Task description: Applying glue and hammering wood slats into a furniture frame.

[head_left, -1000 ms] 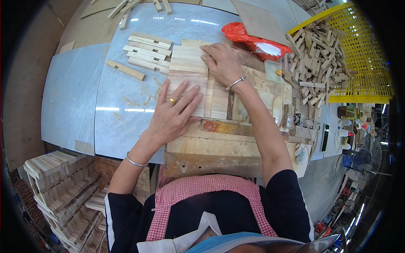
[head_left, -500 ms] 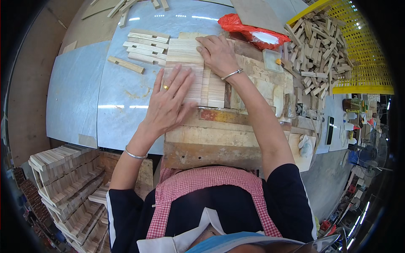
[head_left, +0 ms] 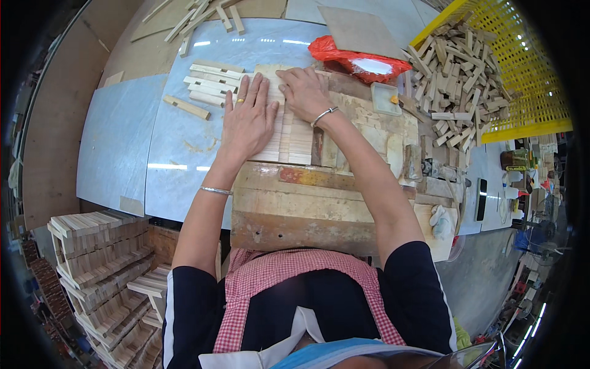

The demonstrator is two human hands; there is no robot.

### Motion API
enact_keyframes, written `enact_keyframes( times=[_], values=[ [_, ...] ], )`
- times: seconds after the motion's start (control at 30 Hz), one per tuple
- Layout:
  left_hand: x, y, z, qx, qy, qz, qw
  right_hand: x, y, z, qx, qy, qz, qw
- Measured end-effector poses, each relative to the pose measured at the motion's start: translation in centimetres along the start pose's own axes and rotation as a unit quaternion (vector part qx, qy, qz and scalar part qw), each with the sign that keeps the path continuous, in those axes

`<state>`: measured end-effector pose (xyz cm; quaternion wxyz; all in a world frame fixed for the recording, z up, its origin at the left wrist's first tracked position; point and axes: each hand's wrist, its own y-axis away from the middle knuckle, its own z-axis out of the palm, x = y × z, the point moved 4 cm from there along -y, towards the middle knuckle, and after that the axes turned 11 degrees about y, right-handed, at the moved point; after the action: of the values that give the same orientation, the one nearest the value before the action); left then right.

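My left hand (head_left: 248, 128) lies open on a row of pale wooden strips (head_left: 295, 141) set side by side, its fingers stretched toward the far end. Beside it, my right hand (head_left: 305, 95) rests over the far right part of the same row, fingers slightly bent and pressing on the wood. Its palm side is hidden. The strips sit against a worn wooden work board (head_left: 344, 203). Left of my left hand lie several notched wooden pieces (head_left: 215, 85) in a stack and one single notched piece (head_left: 187, 107).
A yellow basket (head_left: 534, 80) full of short wooden pieces (head_left: 458, 67) stands at far right. Near it are a red plastic bag (head_left: 326, 50) and a small clear tray (head_left: 386, 98). Stacked wooden pieces (head_left: 104, 258) rise at lower left. A white cloth (head_left: 441, 221) lies at right.
My left hand has slid farther forward along the strips, its fingers now near the far end. The right hand stays over the far right part. The whole view has shifted slightly.
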<state>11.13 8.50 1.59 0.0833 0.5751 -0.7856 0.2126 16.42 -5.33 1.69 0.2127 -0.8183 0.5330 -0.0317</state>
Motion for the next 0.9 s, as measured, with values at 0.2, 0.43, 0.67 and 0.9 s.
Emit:
enact_keyframes(
  times=[0.2, 0.43, 0.67, 0.9],
  values=[
    [-1.0, 0.6, 0.4, -0.004, -0.029, -0.006, 1.000, 9.4, 3.1, -8.4, 0.024, -0.032, 0.004, 0.999],
    [-0.6, 0.2, -0.3, -0.024, -0.001, -0.015, 1.000, 24.0, 13.6, -13.0, -0.198, 0.188, 0.179, 0.945],
    [-1.3, 0.2, 0.1, -0.007, -0.012, -0.016, 1.000, 24.6, 12.6, -10.7, -0.175, 0.199, 0.121, 0.957],
    [-0.4, 0.0, -0.4, -0.002, -0.020, -0.011, 1.000, 20.3, 8.1, -14.8, -0.134, 0.054, 0.079, 0.986]
  ],
)
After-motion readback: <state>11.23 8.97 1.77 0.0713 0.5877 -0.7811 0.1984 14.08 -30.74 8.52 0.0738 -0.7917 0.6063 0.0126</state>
